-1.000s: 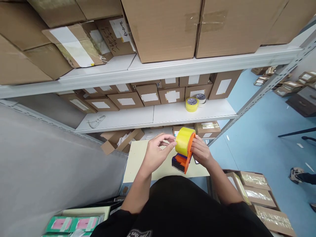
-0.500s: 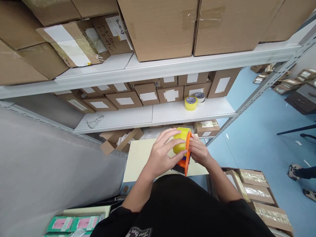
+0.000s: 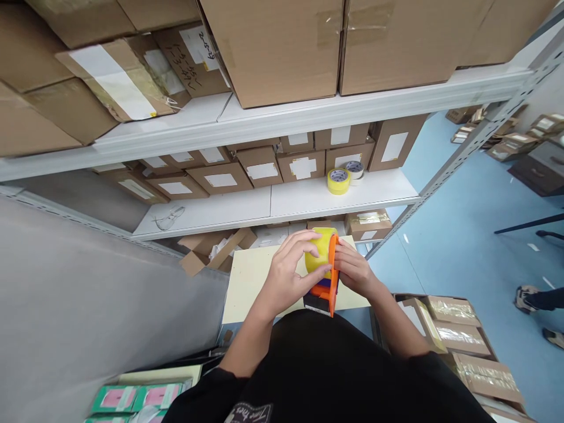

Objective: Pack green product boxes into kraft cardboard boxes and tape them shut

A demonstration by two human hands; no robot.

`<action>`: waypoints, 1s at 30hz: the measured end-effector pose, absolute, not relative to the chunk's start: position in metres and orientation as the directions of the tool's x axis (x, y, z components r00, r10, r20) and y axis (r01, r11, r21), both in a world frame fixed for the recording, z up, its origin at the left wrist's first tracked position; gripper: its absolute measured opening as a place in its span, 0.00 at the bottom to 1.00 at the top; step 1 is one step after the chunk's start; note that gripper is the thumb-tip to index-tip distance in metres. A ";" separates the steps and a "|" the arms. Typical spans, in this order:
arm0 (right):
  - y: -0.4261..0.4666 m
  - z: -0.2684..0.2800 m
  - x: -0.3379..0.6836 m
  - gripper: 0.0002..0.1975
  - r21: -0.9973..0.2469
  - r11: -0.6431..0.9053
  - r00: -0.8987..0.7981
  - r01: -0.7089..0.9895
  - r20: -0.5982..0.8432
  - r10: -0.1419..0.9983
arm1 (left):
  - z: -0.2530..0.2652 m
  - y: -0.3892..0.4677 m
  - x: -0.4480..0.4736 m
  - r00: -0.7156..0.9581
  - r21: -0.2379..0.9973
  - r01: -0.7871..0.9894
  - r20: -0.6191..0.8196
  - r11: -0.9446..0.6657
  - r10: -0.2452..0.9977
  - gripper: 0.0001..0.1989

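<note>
An orange tape dispenser (image 3: 332,282) with a dark, toothed cutting end is held in front of my chest, its teeth toward my body. A wide yellow tape roll (image 3: 321,254) sits on it. My left hand (image 3: 288,273) curves round the roll from the left, fingertips on its upper face and thumb reaching to the dispenser's edge. From the right, my right hand (image 3: 353,267) grips the orange side plate; some of its fingers are hidden behind it. Both hands are above a pale yellow tabletop (image 3: 249,276).
A white shelf (image 3: 299,200) ahead carries labelled cartons, a yellow tape roll (image 3: 339,181), a white tape roll (image 3: 355,170) and clear glasses (image 3: 170,218). Below stands an open carton (image 3: 215,252). Taped boxes (image 3: 458,329) are stacked at right. A person's shoe (image 3: 525,298) shows far right.
The dispenser has turned slightly, showing more of its dark toothed end. My left fingers have shifted a little on the yellow roll. Both hands stay on the dispenser and its roll.
</note>
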State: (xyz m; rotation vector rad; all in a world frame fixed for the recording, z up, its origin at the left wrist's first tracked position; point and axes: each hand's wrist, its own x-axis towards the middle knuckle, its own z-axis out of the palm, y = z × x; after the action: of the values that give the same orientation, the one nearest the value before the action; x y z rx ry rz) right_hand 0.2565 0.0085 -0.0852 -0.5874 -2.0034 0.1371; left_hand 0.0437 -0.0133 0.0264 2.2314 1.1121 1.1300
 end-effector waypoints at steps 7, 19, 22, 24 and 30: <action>0.008 -0.082 0.259 0.11 -0.325 0.877 -0.408 0.353 0.790 0.457 | 0.022 -0.013 0.039 0.373 0.644 0.424 0.516 -0.636 0.771 0.08; 0.003 -0.072 0.264 0.14 -0.294 0.876 -0.488 0.382 0.742 0.461 | 0.036 -0.008 0.025 0.457 0.617 0.506 0.400 -0.602 0.794 0.09; 0.004 -0.075 0.262 0.14 -0.298 0.880 -0.479 0.370 0.750 0.456 | 0.034 -0.007 0.026 0.473 0.563 0.518 0.439 -0.644 0.764 0.09; 0.006 -0.077 0.262 0.14 -0.309 0.881 -0.477 0.358 0.751 0.457 | 0.029 -0.007 0.027 0.467 0.528 0.521 0.481 -0.671 0.742 0.08; 0.008 -0.083 0.261 0.12 -0.392 0.868 -0.447 0.305 0.746 0.494 | 0.011 -0.003 0.031 0.423 0.376 0.500 0.680 -0.780 0.600 0.06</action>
State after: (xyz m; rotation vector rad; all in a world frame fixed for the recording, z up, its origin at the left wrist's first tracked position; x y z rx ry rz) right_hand 0.2612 0.0076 -0.0833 -0.5795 -2.0701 0.2464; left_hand 0.0312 -0.0033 0.0112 2.5499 0.9904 1.2922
